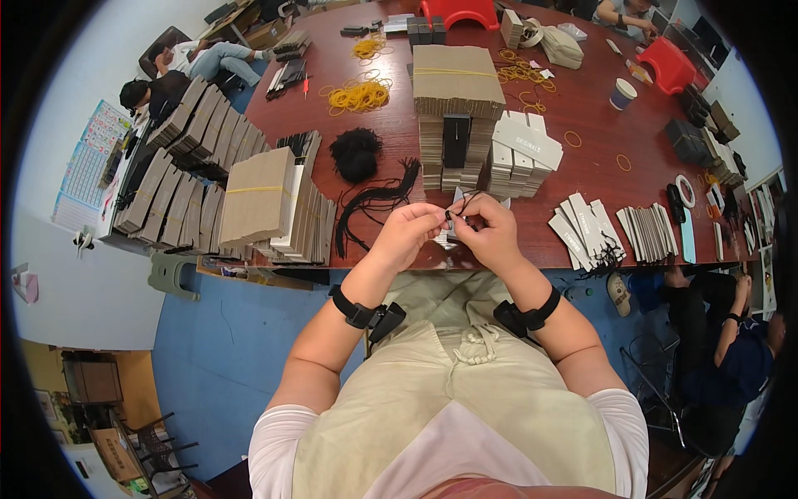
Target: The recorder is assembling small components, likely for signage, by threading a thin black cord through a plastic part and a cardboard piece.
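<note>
In the head view, the left hand (409, 229) and right hand (492, 231) both pinch a black string (450, 215), about two o'clock from the middle, by the near edge of the surface (598, 91). A loose grip might let it slip or tangle. It looks thin, soft and bendy. More black strings (378, 195) lie at ten o'clock from the hands.

Hands meet at the table's near edge

Over the table's (586, 106) near edge, the left hand (410, 235) and right hand (490, 235) pinch a black cord (450, 215) between their fingertips. Loose cords (391, 193) and a black ball (356, 154) lie beyond, to the left. Tags (588, 230) lie along the near edge, rightward. A cup (622, 95) stands toward the far right corner.
</note>
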{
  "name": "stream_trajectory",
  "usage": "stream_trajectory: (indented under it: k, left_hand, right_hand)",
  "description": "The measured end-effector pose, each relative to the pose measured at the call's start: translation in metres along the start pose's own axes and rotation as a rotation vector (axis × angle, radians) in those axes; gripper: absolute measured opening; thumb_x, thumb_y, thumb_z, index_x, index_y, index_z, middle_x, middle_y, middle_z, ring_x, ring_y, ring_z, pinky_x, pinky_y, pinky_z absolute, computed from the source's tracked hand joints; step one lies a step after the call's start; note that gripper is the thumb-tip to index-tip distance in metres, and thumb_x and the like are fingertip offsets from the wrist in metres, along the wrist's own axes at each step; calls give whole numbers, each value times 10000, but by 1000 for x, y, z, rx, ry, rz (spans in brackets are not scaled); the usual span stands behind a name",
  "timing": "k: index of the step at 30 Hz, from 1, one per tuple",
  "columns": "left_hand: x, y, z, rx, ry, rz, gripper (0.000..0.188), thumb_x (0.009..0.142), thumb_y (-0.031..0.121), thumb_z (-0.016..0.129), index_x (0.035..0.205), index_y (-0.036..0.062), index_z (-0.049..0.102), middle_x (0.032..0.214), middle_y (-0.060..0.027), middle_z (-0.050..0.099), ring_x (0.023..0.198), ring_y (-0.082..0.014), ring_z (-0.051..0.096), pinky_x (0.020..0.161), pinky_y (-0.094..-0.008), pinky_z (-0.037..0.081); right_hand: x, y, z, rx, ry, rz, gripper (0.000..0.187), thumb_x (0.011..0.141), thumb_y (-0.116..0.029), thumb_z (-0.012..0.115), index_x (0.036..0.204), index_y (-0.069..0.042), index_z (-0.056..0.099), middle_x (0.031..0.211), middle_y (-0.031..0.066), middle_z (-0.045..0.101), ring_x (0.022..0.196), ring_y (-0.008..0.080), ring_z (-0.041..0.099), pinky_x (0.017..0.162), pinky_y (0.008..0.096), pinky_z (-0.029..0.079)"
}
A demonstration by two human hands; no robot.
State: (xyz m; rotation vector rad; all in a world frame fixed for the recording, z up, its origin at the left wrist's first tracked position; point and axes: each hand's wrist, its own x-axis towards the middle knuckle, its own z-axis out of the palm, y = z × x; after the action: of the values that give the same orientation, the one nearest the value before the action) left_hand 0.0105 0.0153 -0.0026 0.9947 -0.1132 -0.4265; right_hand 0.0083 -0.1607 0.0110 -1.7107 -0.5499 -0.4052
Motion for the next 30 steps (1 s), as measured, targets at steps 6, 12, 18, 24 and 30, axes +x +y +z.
stream_trajectory:
  k: [6, 12, 18, 24, 30]
  left_hand:
    - [0, -1, 1, 77, 57, 27, 87, 845, 45, 601, 914, 7, 636, 820, -43, 630, 719, -93, 567, 663, -228, 465]
    - [-8, 17, 10, 621, 154, 145, 76, 812, 38, 630, 862, -13, 653, 786, -12, 595, 681, -53, 531, 619, -208, 438]
    - [-8, 19, 5, 806, 108, 283, 84, 797, 28, 625, 846, -35, 650, 792, -11, 578, 677, -56, 527, 616, -208, 429]
    - [-10, 17, 3, 831, 103, 255, 85, 784, 29, 629, 843, -29, 651, 772, -2, 588, 676, -46, 518, 611, -194, 416]
    - [-11, 15, 3, 789, 112, 200, 97, 789, 48, 627, 855, -18, 654, 760, 6, 594, 672, -43, 517, 611, -195, 420]
  right_hand:
    - [-2, 6, 5, 174, 47, 176, 78, 768, -46, 653, 788, -19, 583, 737, 33, 613, 613, 59, 495, 505, 215, 376]
    - [2, 3, -15, -33, 8, 284, 109, 851, -100, 581, 924, -20, 596, 667, 6, 570, 521, 51, 477, 471, 219, 368]
    - [17, -16, -17, 642, -345, 857, 417, 851, -111, 564, 1210, -15, 375, 739, 70, 571, 506, 118, 533, 385, 218, 363]
    - [13, -2, -20, 545, -376, 743, 96, 833, -69, 595, 901, -33, 537, 642, -23, 490, 476, 40, 416, 408, 187, 292]
    - [13, -10, -19, 292, -323, 639, 91, 807, -60, 643, 844, 22, 631, 623, -60, 533, 539, -5, 411, 468, 174, 304]
